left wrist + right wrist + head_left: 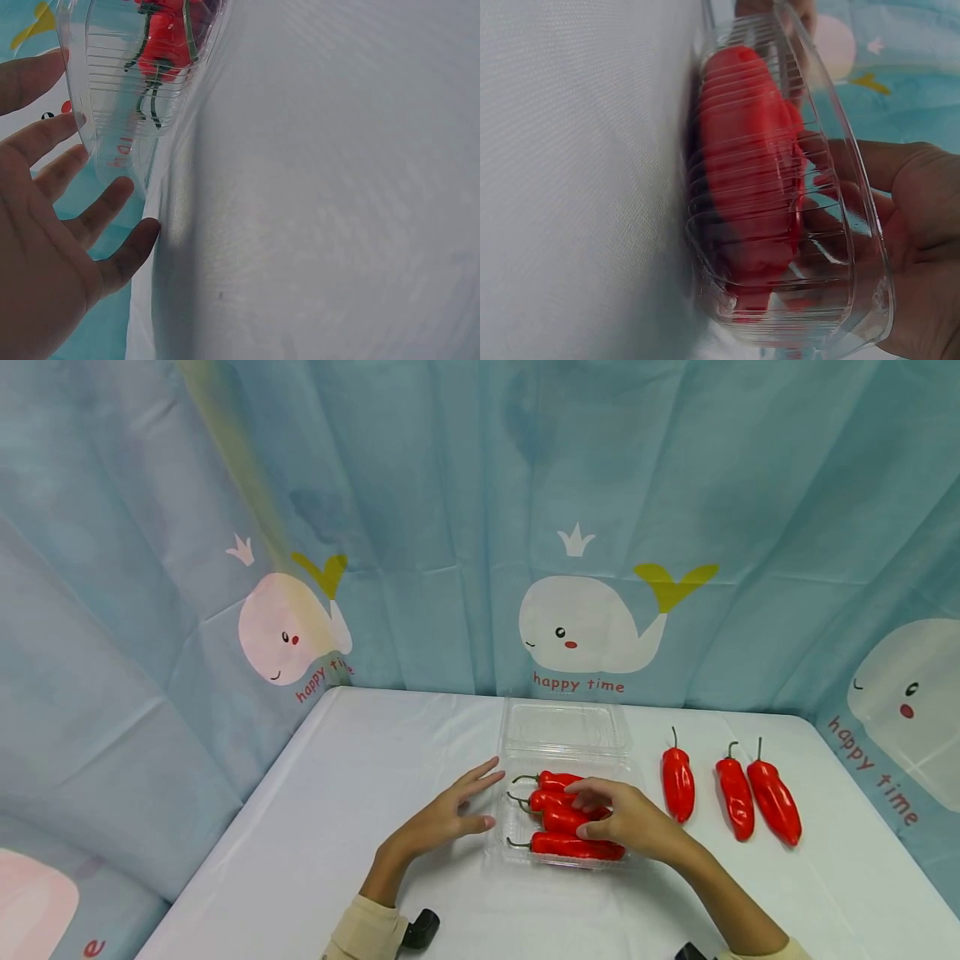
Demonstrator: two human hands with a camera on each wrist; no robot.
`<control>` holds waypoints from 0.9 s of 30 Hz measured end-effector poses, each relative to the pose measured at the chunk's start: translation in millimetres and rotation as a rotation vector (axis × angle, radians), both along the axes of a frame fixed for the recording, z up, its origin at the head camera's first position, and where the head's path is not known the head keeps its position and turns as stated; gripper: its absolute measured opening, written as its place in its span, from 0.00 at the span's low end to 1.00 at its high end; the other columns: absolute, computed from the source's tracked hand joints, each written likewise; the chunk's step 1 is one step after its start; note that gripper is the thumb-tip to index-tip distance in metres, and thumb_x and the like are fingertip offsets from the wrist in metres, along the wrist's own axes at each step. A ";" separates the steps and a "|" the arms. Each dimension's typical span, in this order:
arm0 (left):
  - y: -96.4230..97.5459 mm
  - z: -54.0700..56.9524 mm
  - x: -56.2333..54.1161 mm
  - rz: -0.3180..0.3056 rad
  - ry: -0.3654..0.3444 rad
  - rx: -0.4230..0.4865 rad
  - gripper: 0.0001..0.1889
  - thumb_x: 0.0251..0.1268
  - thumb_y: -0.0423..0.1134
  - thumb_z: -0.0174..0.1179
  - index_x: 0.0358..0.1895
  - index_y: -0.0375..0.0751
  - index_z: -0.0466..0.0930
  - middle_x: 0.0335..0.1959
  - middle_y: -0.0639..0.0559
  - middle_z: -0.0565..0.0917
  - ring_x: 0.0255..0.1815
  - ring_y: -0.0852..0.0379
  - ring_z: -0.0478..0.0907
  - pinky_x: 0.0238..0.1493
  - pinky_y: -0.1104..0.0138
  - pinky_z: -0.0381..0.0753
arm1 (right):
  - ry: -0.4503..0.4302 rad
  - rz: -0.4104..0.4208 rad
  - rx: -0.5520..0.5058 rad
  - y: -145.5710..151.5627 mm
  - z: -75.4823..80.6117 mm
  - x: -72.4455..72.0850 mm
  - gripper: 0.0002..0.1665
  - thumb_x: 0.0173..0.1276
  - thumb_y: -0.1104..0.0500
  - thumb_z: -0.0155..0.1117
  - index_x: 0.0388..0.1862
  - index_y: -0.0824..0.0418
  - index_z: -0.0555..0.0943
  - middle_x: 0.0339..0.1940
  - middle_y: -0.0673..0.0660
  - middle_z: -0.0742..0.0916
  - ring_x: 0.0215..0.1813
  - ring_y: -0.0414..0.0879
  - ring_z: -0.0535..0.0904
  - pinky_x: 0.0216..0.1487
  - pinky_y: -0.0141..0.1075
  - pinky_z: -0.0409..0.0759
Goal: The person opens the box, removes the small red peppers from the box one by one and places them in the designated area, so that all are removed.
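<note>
A clear plastic box (513, 852) with its lid folded back holds several red peppers, stems toward the left. My right hand (637, 818) reaches in over its right side. Thumb and fingers are around a red pepper (562, 820) that lies on top of the others. Through the box wall in the right wrist view, the fingers show beside a red pepper (742, 157); the fingertips are partly hidden. My left hand (446, 818) stands at the box's left edge, fingers spread. In the left wrist view, fingertips are at the box wall (79, 97); firm contact is unclear.
The clear lid (562, 727) lies open behind the box. To the right, three red peppers lie on the white tablecloth (360, 793): one alone (678, 785) and two close together. A blue whale-print curtain (450, 527) hangs behind and beside the table.
</note>
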State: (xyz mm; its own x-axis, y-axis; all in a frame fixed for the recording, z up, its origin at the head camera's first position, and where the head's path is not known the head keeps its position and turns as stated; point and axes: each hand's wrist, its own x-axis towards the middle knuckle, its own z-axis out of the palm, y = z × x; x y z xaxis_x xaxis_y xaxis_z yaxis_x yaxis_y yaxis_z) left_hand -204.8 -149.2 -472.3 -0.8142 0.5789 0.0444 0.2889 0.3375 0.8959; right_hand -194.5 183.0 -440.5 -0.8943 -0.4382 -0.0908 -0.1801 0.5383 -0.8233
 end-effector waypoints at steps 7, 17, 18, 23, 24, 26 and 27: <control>1.1 -0.1 -0.5 -0.001 -0.003 -0.003 0.38 0.73 0.39 0.61 0.84 0.44 0.61 0.89 0.49 0.49 0.88 0.41 0.46 0.81 0.35 0.57 | 0.004 0.000 0.009 -0.9 -0.4 -1.5 0.33 0.62 0.63 0.80 0.67 0.59 0.82 0.49 0.53 0.88 0.52 0.50 0.82 0.51 0.38 0.89; 1.3 0.6 0.1 -0.005 0.000 -0.007 0.38 0.72 0.40 0.61 0.84 0.44 0.61 0.89 0.50 0.49 0.89 0.42 0.46 0.81 0.37 0.58 | 0.012 0.026 -0.007 -1.0 -1.1 -1.4 0.32 0.62 0.64 0.79 0.66 0.61 0.82 0.49 0.54 0.87 0.51 0.48 0.82 0.50 0.34 0.87; 1.3 0.8 0.0 -0.004 0.000 -0.007 0.38 0.72 0.40 0.61 0.84 0.44 0.61 0.89 0.50 0.49 0.89 0.42 0.46 0.81 0.37 0.58 | 0.014 0.025 -0.005 -1.1 -1.4 -1.4 0.32 0.62 0.64 0.79 0.66 0.61 0.82 0.49 0.54 0.87 0.51 0.48 0.82 0.49 0.33 0.87; 0.9 1.3 -0.3 -0.002 0.000 -0.005 0.38 0.73 0.39 0.61 0.84 0.44 0.61 0.89 0.50 0.49 0.88 0.41 0.46 0.81 0.36 0.58 | 0.029 0.022 0.009 -1.1 -1.0 -0.8 0.32 0.62 0.63 0.79 0.66 0.60 0.82 0.49 0.53 0.87 0.51 0.49 0.82 0.49 0.34 0.88; 0.8 1.3 -0.3 -0.002 0.000 -0.004 0.38 0.73 0.39 0.61 0.84 0.44 0.61 0.89 0.50 0.49 0.88 0.41 0.46 0.81 0.36 0.58 | 0.032 0.020 0.014 -1.2 -1.1 -0.6 0.31 0.62 0.64 0.79 0.66 0.60 0.83 0.49 0.53 0.88 0.51 0.49 0.82 0.50 0.35 0.88; 0.3 1.0 -0.1 -0.001 0.001 -0.002 0.38 0.73 0.39 0.62 0.84 0.44 0.61 0.89 0.51 0.49 0.88 0.41 0.46 0.81 0.35 0.58 | 0.036 0.019 0.019 -1.4 -0.6 -0.3 0.31 0.62 0.63 0.79 0.66 0.59 0.83 0.49 0.53 0.88 0.51 0.49 0.83 0.50 0.36 0.89; 0.1 0.9 0.0 -0.001 0.001 -0.002 0.38 0.73 0.39 0.62 0.84 0.44 0.61 0.89 0.51 0.49 0.88 0.41 0.46 0.81 0.35 0.58 | 0.038 0.018 0.019 -1.3 -0.6 -0.2 0.31 0.62 0.63 0.79 0.66 0.59 0.83 0.49 0.53 0.88 0.51 0.49 0.83 0.50 0.36 0.89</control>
